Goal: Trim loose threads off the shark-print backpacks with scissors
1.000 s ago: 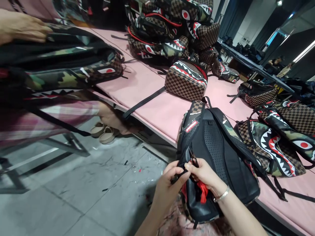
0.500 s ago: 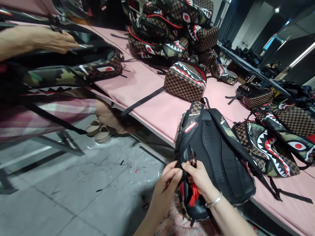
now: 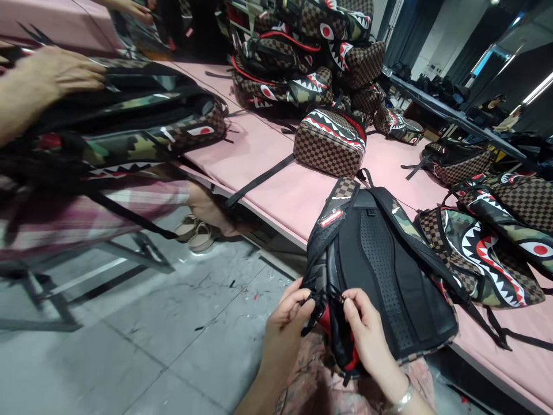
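Note:
On my lap, leaning on the table edge, rests a backpack (image 3: 384,276) with its black padded back panel facing up and its checkered, camouflage shoulder straps on top. My left hand (image 3: 283,325) pinches a black strap (image 3: 317,302) at the bag's left lower side. Close beside it, my right hand (image 3: 367,328) is closed around small dark scissors (image 3: 334,290), partly hidden by the fingers and blurred, with the tips toward the strap. Red material (image 3: 353,357) shows beneath my right hand.
A pink-topped table (image 3: 259,167) carries a pile of shark-mouth backpacks (image 3: 280,80), a checkered bag (image 3: 330,144) and more backpacks (image 3: 488,253) at right. At left, a co-worker's hand (image 3: 64,72) is over an open backpack (image 3: 173,127). Sandals (image 3: 203,237) lie on the grey floor.
My right hand has turned and shifted slightly right, and the scissors have swung from pointing up to pointing left. My left hand stays on the strap. The co-worker's hand has moved left.

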A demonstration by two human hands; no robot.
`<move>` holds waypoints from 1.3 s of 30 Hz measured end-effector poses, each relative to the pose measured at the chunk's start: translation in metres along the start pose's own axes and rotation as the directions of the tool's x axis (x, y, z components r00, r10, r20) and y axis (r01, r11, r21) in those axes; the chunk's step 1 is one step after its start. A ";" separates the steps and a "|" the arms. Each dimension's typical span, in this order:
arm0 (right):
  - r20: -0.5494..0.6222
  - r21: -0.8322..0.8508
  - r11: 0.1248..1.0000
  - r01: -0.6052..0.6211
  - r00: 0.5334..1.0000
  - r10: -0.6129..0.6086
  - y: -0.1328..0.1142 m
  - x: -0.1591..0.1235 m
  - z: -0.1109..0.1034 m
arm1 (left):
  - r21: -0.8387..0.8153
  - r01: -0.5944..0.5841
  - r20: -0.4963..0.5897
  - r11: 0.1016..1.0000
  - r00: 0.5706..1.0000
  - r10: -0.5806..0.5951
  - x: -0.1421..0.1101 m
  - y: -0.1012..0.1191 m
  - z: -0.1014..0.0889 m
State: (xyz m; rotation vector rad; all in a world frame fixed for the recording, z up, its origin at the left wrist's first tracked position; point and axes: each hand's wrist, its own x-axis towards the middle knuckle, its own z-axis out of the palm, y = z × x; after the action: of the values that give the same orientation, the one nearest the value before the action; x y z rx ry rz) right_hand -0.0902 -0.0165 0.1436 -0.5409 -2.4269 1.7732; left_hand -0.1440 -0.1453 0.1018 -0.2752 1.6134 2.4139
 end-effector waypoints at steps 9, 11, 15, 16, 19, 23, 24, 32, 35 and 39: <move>-0.038 -0.184 0.968 0.169 0.983 -0.179 0.008 -0.014 0.016 | -0.289 0.260 0.137 0.921 0.964 -0.229 -0.008 0.005 0.010; -0.018 -0.203 0.960 0.194 0.979 -0.202 0.008 -0.015 0.016 | -0.299 0.254 0.118 0.920 0.966 -0.229 -0.009 0.005 0.009; 0.035 -0.226 0.954 0.195 0.981 -0.192 0.006 -0.012 0.014 | -0.293 0.261 0.124 0.920 0.964 -0.235 -0.009 0.008 0.009; 0.043 -0.232 0.954 0.191 0.982 -0.186 0.005 -0.012 0.013 | -0.285 0.258 0.120 0.923 0.965 -0.232 -0.009 0.008 0.009; 0.059 -0.252 0.951 0.182 0.983 -0.172 0.002 -0.010 0.012 | -0.255 0.239 0.107 0.937 0.970 -0.219 -0.010 0.009 0.008; 0.075 -0.268 0.944 0.194 0.981 -0.180 0.000 -0.009 0.012 | -0.262 0.235 0.133 0.936 0.970 -0.206 -0.009 0.005 0.006; 0.080 -0.269 0.943 0.194 0.981 -0.179 0.000 -0.009 0.011 | -0.265 0.235 0.140 0.935 0.969 -0.203 -0.008 0.004 0.006; 0.120 -0.259 0.942 0.211 0.975 -0.186 -0.004 -0.006 0.007 | -0.241 0.215 0.142 0.946 0.973 -0.185 -0.003 0.001 0.004; 0.129 -0.191 0.962 0.196 0.976 -0.173 -0.005 -0.004 0.007 | -0.223 0.209 0.144 0.952 0.973 -0.179 -0.002 -0.001 0.003; 0.090 -0.123 0.981 0.150 0.986 -0.140 -0.006 -0.002 0.009 | -0.205 0.209 0.143 0.956 0.973 -0.182 -0.002 0.000 0.002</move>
State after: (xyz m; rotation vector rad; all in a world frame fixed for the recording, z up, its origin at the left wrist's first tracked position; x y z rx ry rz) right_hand -0.0921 -0.0267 0.1466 -0.2983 -2.5754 1.6198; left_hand -0.1419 -0.1438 0.1027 -0.3018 1.2088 2.4035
